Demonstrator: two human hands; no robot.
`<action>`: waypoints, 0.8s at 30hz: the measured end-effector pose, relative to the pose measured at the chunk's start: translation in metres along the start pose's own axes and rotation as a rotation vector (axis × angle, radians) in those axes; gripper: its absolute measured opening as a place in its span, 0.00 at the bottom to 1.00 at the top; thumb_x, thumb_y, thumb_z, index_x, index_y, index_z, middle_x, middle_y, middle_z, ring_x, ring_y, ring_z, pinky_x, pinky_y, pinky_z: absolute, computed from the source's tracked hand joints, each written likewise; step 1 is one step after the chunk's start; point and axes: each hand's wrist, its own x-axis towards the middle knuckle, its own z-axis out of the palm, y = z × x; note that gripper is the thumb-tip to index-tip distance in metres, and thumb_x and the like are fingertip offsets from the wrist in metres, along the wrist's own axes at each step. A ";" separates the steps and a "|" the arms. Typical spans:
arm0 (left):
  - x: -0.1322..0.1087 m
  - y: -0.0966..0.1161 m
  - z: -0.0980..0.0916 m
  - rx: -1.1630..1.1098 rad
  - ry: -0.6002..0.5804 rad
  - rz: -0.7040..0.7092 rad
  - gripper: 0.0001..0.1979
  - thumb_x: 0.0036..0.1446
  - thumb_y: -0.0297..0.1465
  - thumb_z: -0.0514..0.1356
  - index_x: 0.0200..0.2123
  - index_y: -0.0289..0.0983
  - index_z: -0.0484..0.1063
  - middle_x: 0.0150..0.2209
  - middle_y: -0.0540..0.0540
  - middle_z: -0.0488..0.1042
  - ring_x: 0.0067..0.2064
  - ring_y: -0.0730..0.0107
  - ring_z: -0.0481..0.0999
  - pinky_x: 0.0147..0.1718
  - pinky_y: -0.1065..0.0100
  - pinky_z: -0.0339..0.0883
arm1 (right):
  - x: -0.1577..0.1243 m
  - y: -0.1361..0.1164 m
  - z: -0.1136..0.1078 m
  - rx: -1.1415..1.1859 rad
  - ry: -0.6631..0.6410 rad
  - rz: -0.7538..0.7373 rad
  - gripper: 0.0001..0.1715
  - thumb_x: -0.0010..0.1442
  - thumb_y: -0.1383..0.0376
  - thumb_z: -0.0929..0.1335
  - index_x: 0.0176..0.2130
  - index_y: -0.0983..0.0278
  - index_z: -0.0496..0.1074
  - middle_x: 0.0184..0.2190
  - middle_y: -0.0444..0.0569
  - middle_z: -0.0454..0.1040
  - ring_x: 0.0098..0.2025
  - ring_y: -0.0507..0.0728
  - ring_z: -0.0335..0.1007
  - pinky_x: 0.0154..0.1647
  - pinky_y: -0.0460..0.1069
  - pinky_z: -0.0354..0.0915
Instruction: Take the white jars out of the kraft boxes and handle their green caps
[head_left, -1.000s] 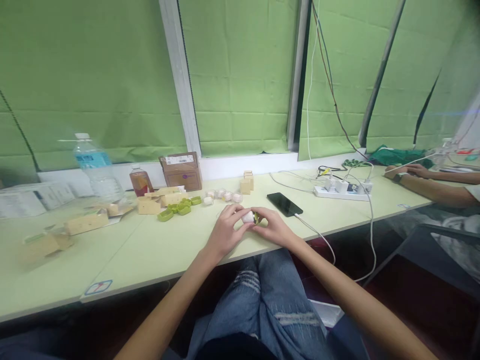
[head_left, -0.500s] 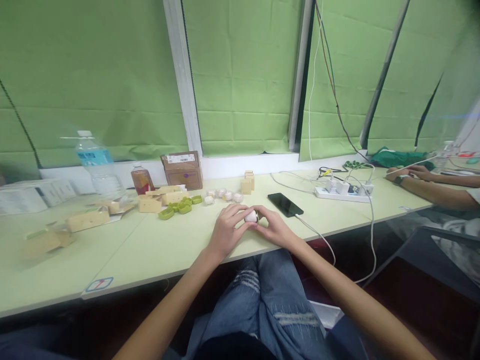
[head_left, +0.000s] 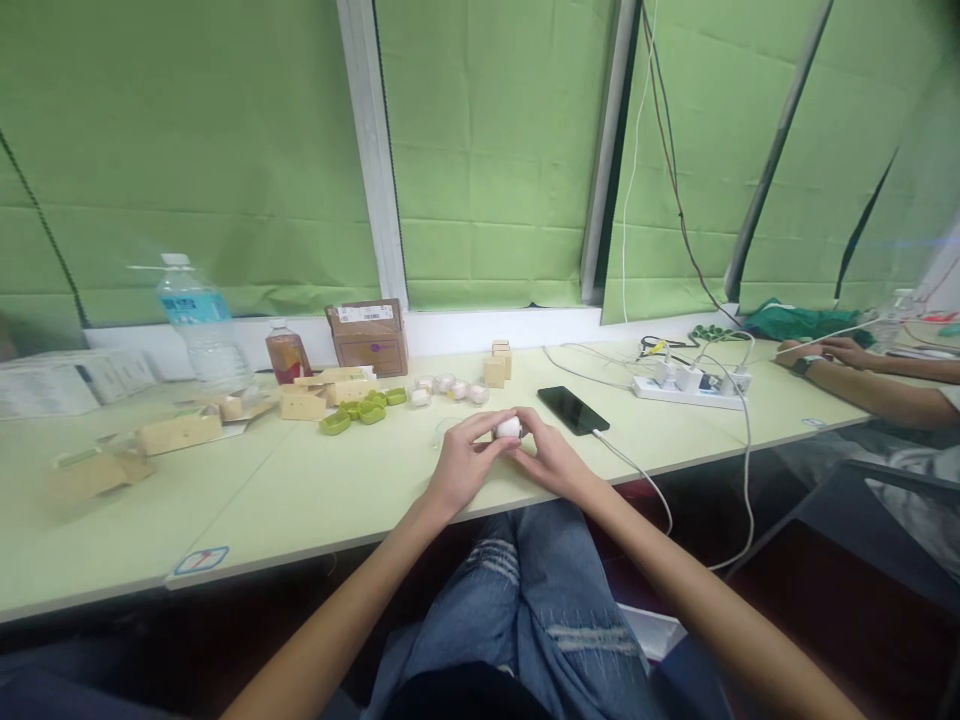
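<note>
Both of my hands meet over the front edge of the table around a small white, rounded object (head_left: 508, 428). My left hand (head_left: 466, 455) grips it from the left, thumb below and fingers above. On the other side, the fingers of my right hand (head_left: 549, 450) close round its right end, where a dark part shows. Its exact kind is too small to make out. Behind my hands lie several small whitish items in clear wrapping (head_left: 448, 388). To their left are several green, ring-like pieces (head_left: 363, 408).
A black phone (head_left: 574, 409) with a white cable lies right of my hands, before a power strip (head_left: 688, 392). Small cardboard boxes (head_left: 495, 370), a brown carton (head_left: 367, 338), a drink bottle (head_left: 287, 352) and a large water bottle (head_left: 201, 325) stand farther back. Another person's arms (head_left: 862, 370) rest at right.
My hands stay around the white object, which has turned slightly so less of its dark part shows. The view has shifted a little.
</note>
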 end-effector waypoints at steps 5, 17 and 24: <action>0.001 -0.002 -0.003 0.003 0.034 -0.013 0.17 0.54 0.30 0.68 0.48 0.39 0.82 0.52 0.41 0.80 0.54 0.57 0.78 0.50 0.60 0.78 | -0.001 -0.002 0.003 -0.136 0.077 -0.023 0.30 0.66 0.58 0.70 0.62 0.62 0.60 0.53 0.60 0.74 0.51 0.66 0.75 0.51 0.61 0.72; 0.003 -0.017 -0.014 -0.021 -0.004 -0.243 0.25 0.50 0.28 0.70 0.52 0.36 0.71 0.46 0.40 0.81 0.50 0.60 0.81 0.51 0.59 0.75 | -0.001 0.003 0.006 -0.080 -0.050 -0.147 0.27 0.69 0.67 0.66 0.66 0.58 0.67 0.54 0.58 0.75 0.53 0.62 0.75 0.54 0.60 0.74; 0.005 -0.017 -0.020 -0.123 0.004 -0.243 0.19 0.53 0.37 0.70 0.45 0.32 0.78 0.49 0.35 0.82 0.52 0.53 0.81 0.56 0.53 0.73 | 0.003 -0.005 -0.001 0.134 -0.009 -0.051 0.20 0.66 0.60 0.71 0.57 0.60 0.74 0.51 0.56 0.76 0.48 0.59 0.76 0.40 0.52 0.77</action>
